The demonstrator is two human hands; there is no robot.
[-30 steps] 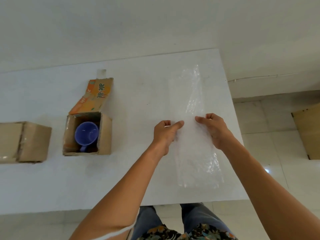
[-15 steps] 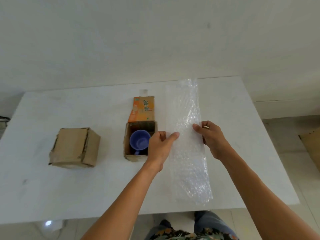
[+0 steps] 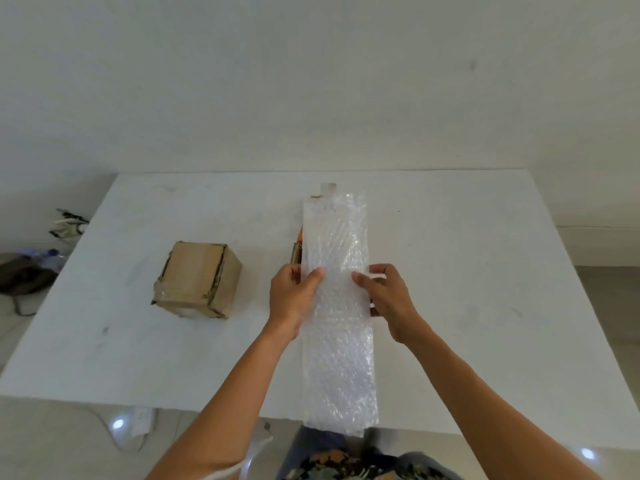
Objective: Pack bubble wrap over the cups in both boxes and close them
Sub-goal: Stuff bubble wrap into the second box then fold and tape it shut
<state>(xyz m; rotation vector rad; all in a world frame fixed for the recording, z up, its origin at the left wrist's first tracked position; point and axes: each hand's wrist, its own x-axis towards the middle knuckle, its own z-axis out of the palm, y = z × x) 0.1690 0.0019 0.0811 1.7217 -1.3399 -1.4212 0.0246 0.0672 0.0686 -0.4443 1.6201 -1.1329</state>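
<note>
A long clear sheet of bubble wrap (image 3: pixel 337 358) is stretched over the open box (image 3: pixel 297 252), of which only a thin strip of the left edge and orange flap shows. The cup inside is hidden. My left hand (image 3: pixel 292 299) pinches the sheet's left edge and my right hand (image 3: pixel 384 297) pinches its right edge, both near the sheet's middle. The sheet's near end hangs past the table's front edge. A second cardboard box (image 3: pixel 199 280), with its flaps folded shut, stands to the left on the white table (image 3: pixel 485 306).
The table's front edge runs just below my forearms, and a wall stands right behind its far edge. On the floor at the left lie dark items and cables (image 3: pixel 31 268). A white power strip (image 3: pixel 140 419) lies on the floor under the front edge.
Both hands have carried the bubble wrap leftward from beside the open box to over it, hiding the blue cup and most of the box. The camera view has also shifted.
</note>
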